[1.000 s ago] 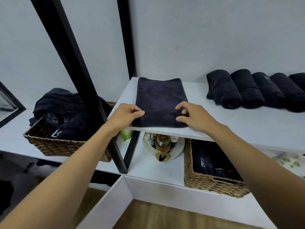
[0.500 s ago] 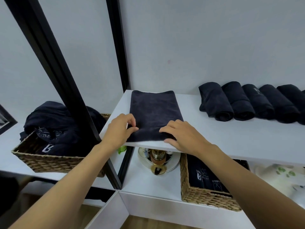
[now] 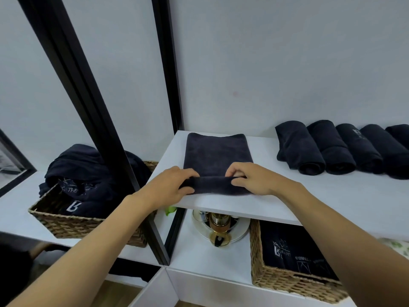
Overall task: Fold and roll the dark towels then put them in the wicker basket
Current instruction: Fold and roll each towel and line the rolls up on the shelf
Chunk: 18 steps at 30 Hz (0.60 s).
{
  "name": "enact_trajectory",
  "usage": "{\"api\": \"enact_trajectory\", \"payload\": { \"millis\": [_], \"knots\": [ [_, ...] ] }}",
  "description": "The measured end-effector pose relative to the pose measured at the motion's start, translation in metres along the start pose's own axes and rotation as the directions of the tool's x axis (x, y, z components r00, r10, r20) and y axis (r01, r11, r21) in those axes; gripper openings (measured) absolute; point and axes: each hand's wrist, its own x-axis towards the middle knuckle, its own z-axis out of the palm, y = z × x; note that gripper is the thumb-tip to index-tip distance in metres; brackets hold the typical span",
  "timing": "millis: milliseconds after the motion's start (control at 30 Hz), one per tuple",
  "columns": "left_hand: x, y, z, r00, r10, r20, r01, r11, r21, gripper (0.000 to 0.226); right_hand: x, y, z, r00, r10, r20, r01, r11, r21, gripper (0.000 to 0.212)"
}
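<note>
Now each grip, left hand point(image 3: 168, 189) and right hand point(image 3: 257, 181), pinches the dark towel point(image 3: 218, 155), near edge rolled.

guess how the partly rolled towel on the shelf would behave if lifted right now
Probably floppy: the towel lies limp and flat on the shelf, so its loose end would likely droop. The short roll pinched by the left hand and right hand may unwind if released. It looks soft, not slippery.

Both arms reach forward, left hand point(image 3: 170, 187) and right hand point(image 3: 254, 180) curling fingers point(image 3: 238, 169) round the towel point(image 3: 218, 151).
</note>
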Motion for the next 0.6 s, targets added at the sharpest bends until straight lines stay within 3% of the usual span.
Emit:
{"api": "enact_trajectory", "payload": {
  "millis": [67,133,200,267,300,367,433,500,533,600],
  "knots": [
    [0.005,-0.001,0.0,0.998,-0.066,0.024,0.069,0.987,-0.146,0.022,0.003,0.001,0.0,0.997,0.072,-0.01,-0.071,0.997,0.031,0.013],
    [0.012,-0.005,0.001,0.99,-0.135,0.048,0.142,0.959,-0.245,0.018,0.008,0.002,0.002,0.995,0.075,-0.066,-0.08,0.993,-0.084,0.01],
    [0.019,-0.008,0.003,0.976,-0.203,0.074,0.216,0.919,-0.329,0.018,0.007,0.0,0.004,0.982,-0.042,-0.183,-0.017,0.951,-0.31,0.011],
    [0.025,-0.011,0.004,0.964,-0.254,0.082,0.267,0.894,-0.359,0.019,0.001,0.001,0.01,0.925,-0.272,-0.264,0.102,0.849,-0.518,0.019],
    [0.028,-0.011,0.004,0.96,-0.269,0.077,0.279,0.889,-0.364,0.018,-0.003,0.004,0.014,0.894,-0.375,-0.246,0.173,0.794,-0.582,0.02],
    [0.031,-0.01,0.005,0.956,-0.291,0.048,0.288,0.886,-0.365,0.013,-0.011,0.012,0.024,0.888,-0.426,-0.175,0.242,0.756,-0.608,0.024],
    [0.033,-0.009,0.007,0.955,-0.297,-0.009,0.285,0.924,-0.253,0.007,-0.013,0.022,0.03,0.912,-0.377,-0.16,0.217,0.775,-0.593,0.038],
    [0.033,-0.005,0.012,0.962,-0.229,-0.146,0.228,0.973,-0.027,0.006,-0.008,0.023,0.031,0.911,-0.365,-0.193,0.186,0.781,-0.597,0.04],
    [0.031,-0.005,0.015,0.958,-0.116,-0.262,0.147,0.984,0.1,0.008,-0.004,0.021,0.03,0.912,-0.353,-0.209,0.168,0.786,-0.595,0.04],
    [0.026,-0.008,0.022,0.922,0.149,-0.358,-0.03,0.948,0.318,0.018,0.002,0.016,0.029,0.925,-0.306,-0.227,0.124,0.804,-0.582,0.042]
  ]
}}
